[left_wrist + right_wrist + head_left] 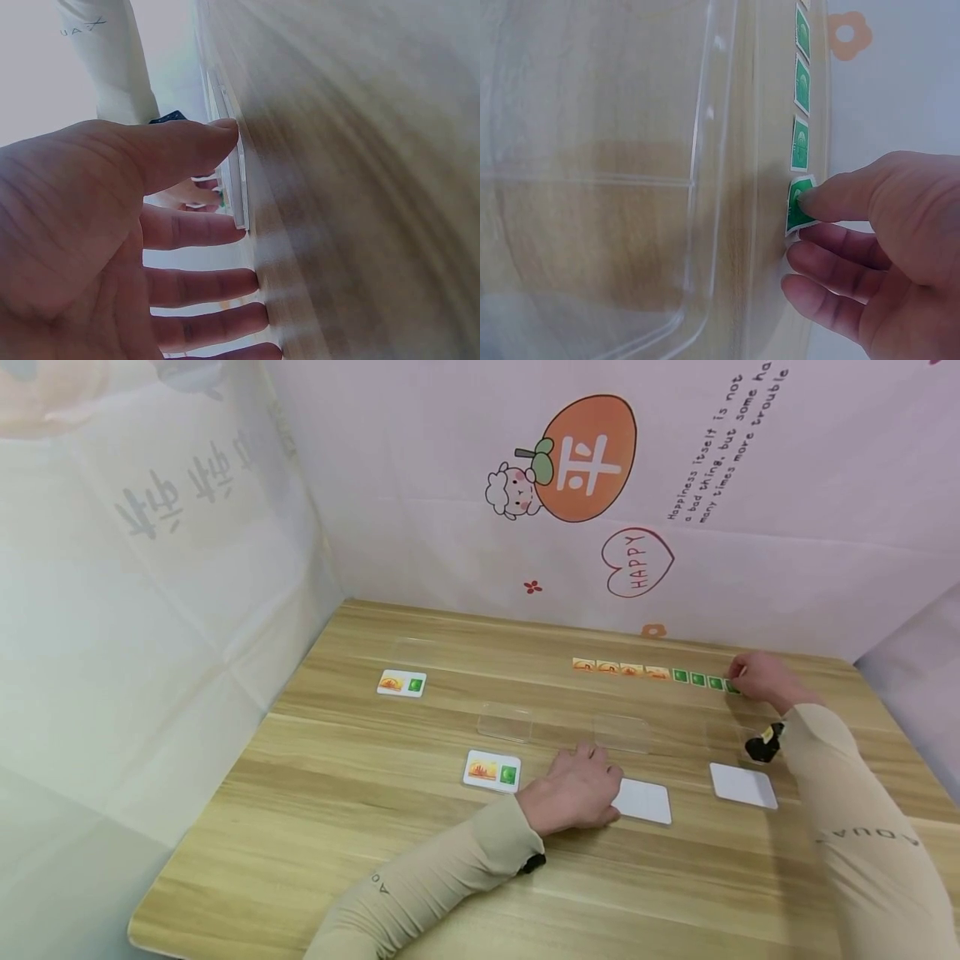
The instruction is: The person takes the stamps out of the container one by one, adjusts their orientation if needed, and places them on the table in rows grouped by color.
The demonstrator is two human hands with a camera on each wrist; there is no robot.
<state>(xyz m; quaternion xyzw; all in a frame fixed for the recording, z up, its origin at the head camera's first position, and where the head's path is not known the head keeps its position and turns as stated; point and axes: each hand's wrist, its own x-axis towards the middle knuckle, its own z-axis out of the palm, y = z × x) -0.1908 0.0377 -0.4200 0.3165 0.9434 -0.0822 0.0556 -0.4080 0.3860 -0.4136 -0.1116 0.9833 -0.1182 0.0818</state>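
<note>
My right hand [765, 681] pinches the last green stamp [801, 206] of a row between thumb and fingers, and the stamp is tilted off the table. Beside it in the row lie several other green stamps [698, 680] and several orange stamps [607, 667]. My left hand [577, 789] rests on the table at the left end of a blank white card [645, 801]. In the left wrist view its fingers [202, 287] are fairly straight, with thumb and index finger touching the card's edges. Another blank white card [742, 786] lies under the right forearm's side.
Two white cards, a front one [492, 771] and a back one [401, 683], each bear an orange and a green stamp. Clear plastic holders [506, 722] lie behind the cards; one [697, 150] fills much of the right wrist view. A printed cloth [450, 527] hangs behind the wooden table [337, 827].
</note>
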